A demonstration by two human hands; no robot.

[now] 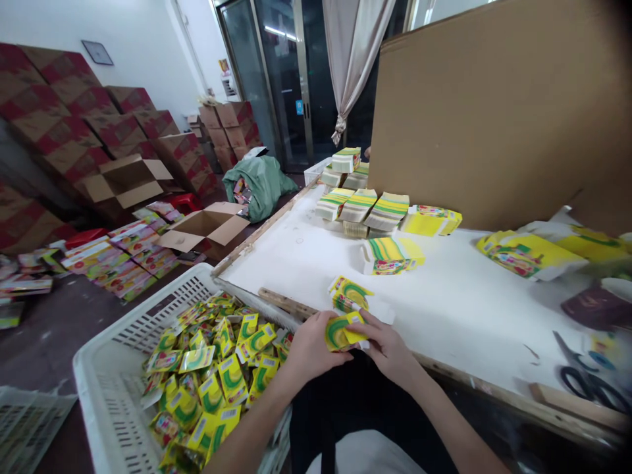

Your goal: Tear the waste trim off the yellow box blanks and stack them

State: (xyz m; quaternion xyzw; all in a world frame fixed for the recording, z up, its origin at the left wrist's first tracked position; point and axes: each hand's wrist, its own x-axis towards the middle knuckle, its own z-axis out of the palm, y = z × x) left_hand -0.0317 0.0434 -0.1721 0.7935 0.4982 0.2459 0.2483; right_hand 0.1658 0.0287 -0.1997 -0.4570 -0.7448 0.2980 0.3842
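My left hand (pixel 312 349) grips the left side of a small yellow-and-green printed packet (pixel 340 334). The fingers of my right hand (pixel 388 347) close on its right end, over the table's front edge. Just beyond my hands, a similar yellow printed piece (pixel 348 293) lies on the white tabletop (pixel 306 253). Farther back sit a small stack of yellow cards (pixel 388 255) and several banded-looking stacks (pixel 359 205). To the left of my left hand, a white plastic basket (pixel 91 368) holds many yellow packets (pixel 232 378).
Black-handled scissors (pixel 587 382), a dark cup (pixel 592 306) and more yellow cards (pixel 528 253) lie at the right. A tall cardboard sheet (pixel 494 118) stands along the table's back. Open cartons (pixel 205 230), a green sack (pixel 266 187) and stacked boxes (pixel 64 125) fill the left floor.
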